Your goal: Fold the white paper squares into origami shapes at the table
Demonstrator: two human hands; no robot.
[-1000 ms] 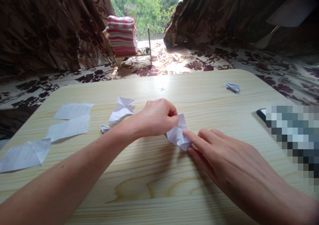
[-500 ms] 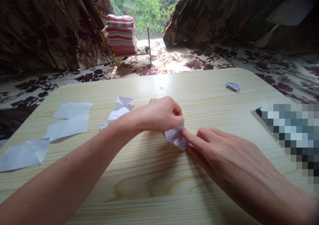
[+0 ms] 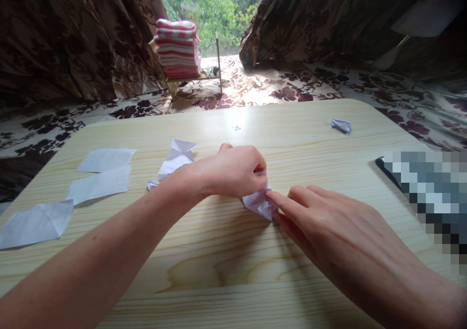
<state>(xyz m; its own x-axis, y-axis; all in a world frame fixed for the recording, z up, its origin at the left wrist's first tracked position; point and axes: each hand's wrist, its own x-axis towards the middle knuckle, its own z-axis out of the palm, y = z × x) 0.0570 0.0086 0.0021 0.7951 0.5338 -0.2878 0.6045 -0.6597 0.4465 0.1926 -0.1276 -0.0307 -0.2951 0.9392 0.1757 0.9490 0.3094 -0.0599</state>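
Between my hands is a small folded piece of white paper [image 3: 258,203], creased into angled flaps, near the middle of the table. My left hand [image 3: 239,171] is bent over its far left side with curled fingers closed on it; the fingertips are partly hidden. On its right edge, the thumb and index finger of my right hand [image 3: 314,217] pinch the paper. Left of my left wrist lies another folded paper [image 3: 177,159] with pointed flaps, and a small folded scrap [image 3: 152,185] sits beside my forearm.
Three loose paper sheets [image 3: 98,185] lie on the left of the wooden table [image 3: 204,270]. A small folded paper piece [image 3: 340,125] rests at the far right, above a blurred-out dark-edged object [image 3: 386,171]. Behind the table, a rack [image 3: 193,79] bears stacked pink-and-white cloths [image 3: 177,49].
My left hand has shifted slightly down over the folded paper, covering a bit more of its upper part. My right hand keeps its pinch almost unmoved.
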